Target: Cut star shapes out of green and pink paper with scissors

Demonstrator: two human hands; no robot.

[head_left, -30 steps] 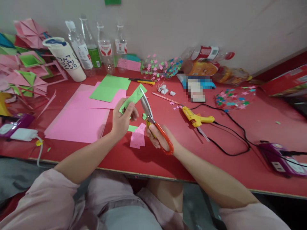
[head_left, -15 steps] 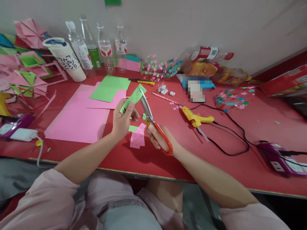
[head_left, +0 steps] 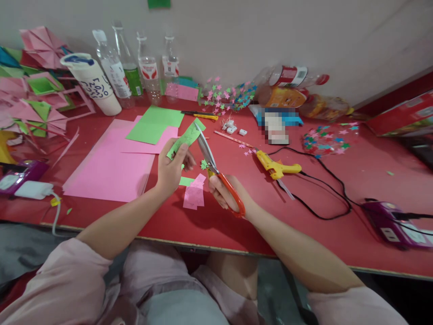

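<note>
Narrow green paper strip (head_left: 191, 135): held above the red-topped bench (head_left: 291, 225), pinched in the left hand (head_left: 170, 170), thumb on the upper face, other fingers partly hidden. Long axis runs aslant, from the grip outward to the far right; the outer end is free of the fingers.

Right hand (head_left: 221, 190) wrapped round the handles of the metal scissors with orange-red grips (head_left: 212, 166). Blades point up and to the left, so their axis crosses that of the strip — tip at its free end. Strip lies beyond the right hand, ahead and to its left; left hand is the nearer, being on the paper itself. Blades look almost together; cannot tell whether paper sits between them.

Below, on the bench: small green paper stars (head_left: 203, 164) near the scissors pivot, a flat green paper scrap (head_left: 186, 181) and overlapping pink paper pieces (head_left: 194, 194) between the forearms.
</note>
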